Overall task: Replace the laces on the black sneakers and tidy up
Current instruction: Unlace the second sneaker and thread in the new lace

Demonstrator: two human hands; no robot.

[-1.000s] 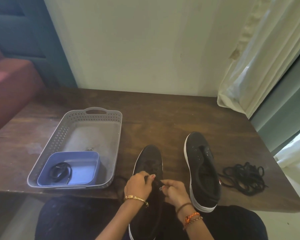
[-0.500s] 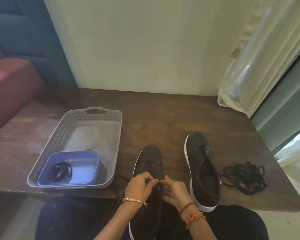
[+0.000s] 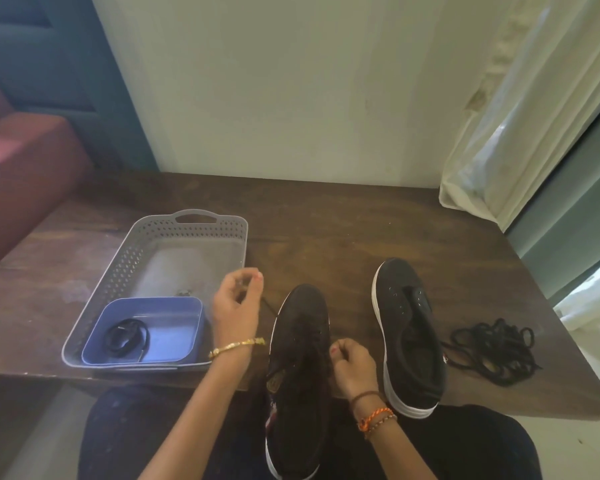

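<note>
Beside the near sneaker (image 3: 300, 344), left-hand fingers (image 3: 248, 278) pinch its lace (image 3: 269, 308); right-hand fingers (image 3: 342, 351) curl at its eyelets

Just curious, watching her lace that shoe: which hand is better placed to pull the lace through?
Probably the left hand. It is raised beside the near sneaker, pinching the lace running from the eyelets. The right hand rests curled against the sneaker's side, seemingly steadying it.

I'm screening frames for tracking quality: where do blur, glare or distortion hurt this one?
Head view: the left hand is motion-smeared, so the lace it pulls barely shows; the curtain at right is blown out by daylight; the lens bows the table edges; the near sneaker is dark, its eyelets hard to read.
</note>
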